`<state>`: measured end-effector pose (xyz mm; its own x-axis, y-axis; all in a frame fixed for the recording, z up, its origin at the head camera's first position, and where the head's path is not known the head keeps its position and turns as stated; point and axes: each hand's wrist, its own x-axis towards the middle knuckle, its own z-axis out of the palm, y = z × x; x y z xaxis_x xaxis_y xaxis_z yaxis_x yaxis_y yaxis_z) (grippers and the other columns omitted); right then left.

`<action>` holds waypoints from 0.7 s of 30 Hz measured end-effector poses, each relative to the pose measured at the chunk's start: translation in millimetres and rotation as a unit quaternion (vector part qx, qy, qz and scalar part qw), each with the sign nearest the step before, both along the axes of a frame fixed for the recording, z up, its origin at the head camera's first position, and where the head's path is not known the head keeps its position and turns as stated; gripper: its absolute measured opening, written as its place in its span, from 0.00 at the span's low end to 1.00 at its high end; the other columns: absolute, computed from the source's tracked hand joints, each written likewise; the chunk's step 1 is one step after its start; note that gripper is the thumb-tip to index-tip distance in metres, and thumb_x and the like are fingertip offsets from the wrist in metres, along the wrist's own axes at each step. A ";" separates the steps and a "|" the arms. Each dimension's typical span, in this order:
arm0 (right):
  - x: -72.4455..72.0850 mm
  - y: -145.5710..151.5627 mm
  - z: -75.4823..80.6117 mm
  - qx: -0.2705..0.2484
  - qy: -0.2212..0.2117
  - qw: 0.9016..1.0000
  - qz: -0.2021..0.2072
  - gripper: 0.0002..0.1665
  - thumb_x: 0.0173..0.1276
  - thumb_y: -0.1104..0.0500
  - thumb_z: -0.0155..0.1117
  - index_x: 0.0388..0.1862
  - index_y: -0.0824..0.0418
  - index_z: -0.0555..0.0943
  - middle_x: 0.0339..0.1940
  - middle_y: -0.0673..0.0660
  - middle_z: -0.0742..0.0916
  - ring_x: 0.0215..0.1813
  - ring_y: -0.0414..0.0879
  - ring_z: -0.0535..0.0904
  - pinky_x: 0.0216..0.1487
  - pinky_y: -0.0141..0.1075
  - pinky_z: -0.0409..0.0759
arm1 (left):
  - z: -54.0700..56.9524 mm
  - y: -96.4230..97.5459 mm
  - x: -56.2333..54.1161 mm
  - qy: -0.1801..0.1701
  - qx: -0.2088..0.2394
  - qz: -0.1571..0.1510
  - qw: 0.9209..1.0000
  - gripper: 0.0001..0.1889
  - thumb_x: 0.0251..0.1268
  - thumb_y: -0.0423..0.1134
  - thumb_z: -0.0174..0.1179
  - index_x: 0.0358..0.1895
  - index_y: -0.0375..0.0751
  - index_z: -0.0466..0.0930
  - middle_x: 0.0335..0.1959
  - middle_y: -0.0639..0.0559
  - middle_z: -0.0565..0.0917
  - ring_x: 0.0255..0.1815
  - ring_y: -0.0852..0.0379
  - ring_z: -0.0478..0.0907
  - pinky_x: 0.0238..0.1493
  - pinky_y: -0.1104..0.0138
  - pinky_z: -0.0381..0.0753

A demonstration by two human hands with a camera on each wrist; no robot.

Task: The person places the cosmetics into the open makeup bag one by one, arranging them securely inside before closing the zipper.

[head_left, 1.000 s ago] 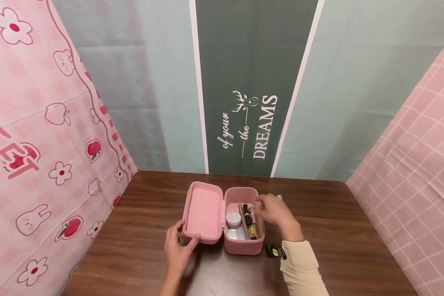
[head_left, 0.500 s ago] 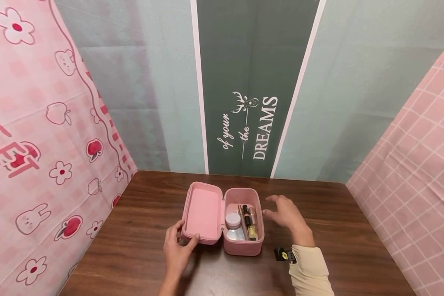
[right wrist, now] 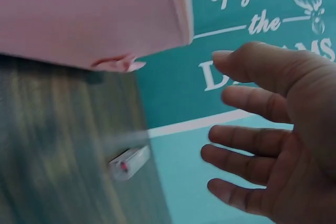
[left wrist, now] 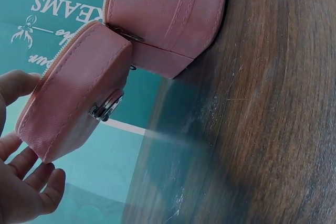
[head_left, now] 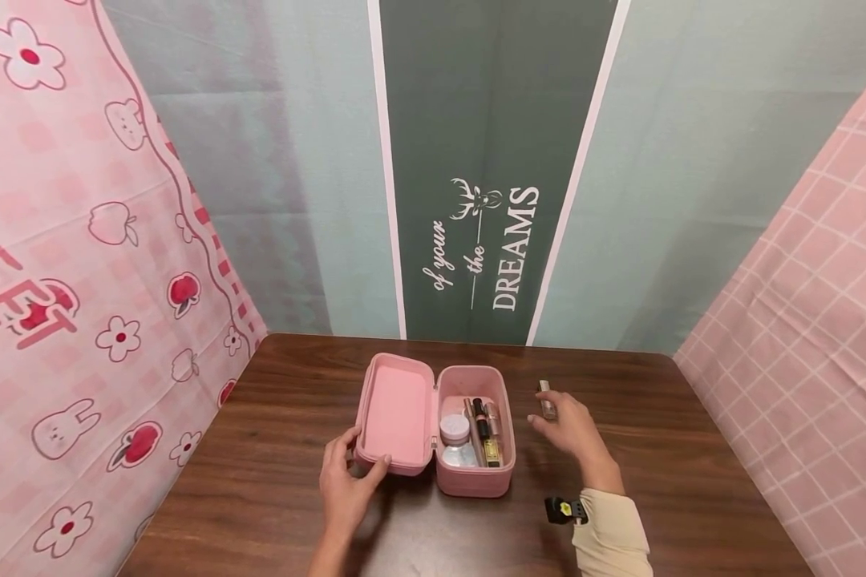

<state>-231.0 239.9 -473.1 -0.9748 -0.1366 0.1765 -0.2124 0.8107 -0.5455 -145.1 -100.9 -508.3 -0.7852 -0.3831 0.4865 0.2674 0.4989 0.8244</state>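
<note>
A pink cosmetic case [head_left: 474, 483] stands unzipped on the table, its lid [head_left: 398, 410] folded out to the left. My left hand [head_left: 348, 485] grips the lid's near left corner, thumb on the rim and fingers at the side and underneath, as the left wrist view also shows. Inside the case lie a jar with a pale lid [head_left: 455, 428] and several slim makeup tubes [head_left: 491, 453], one of them black and gold. Right of the case, a small lipstick-like tube [head_left: 546, 398] lies on the table. My right hand [head_left: 573, 433] hovers beside it, fingers spread and holding nothing.
The dark wooden table [head_left: 664, 449] ends at a hanging green cloth [head_left: 469, 96] behind. Patterned pink cloths hang along the left and right sides. A black device [head_left: 564, 510] is strapped at my right wrist.
My right hand has moved from the case's right rim out to the right, bringing the small tube into view. My left hand and the case have stayed put.
</note>
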 end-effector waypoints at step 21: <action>-19.7 11.7 -63.3 -0.213 0.024 0.965 -0.154 0.31 0.59 0.63 0.66 0.60 0.69 0.69 0.57 0.72 0.74 0.59 0.63 0.69 0.55 0.54 0.69 | -2.1 -3.6 -1.6 0.011 -0.004 -0.029 1.000 0.34 0.32 0.30 0.77 0.53 0.33 0.76 0.48 0.45 0.77 0.40 0.56 0.74 0.38 0.61 0.75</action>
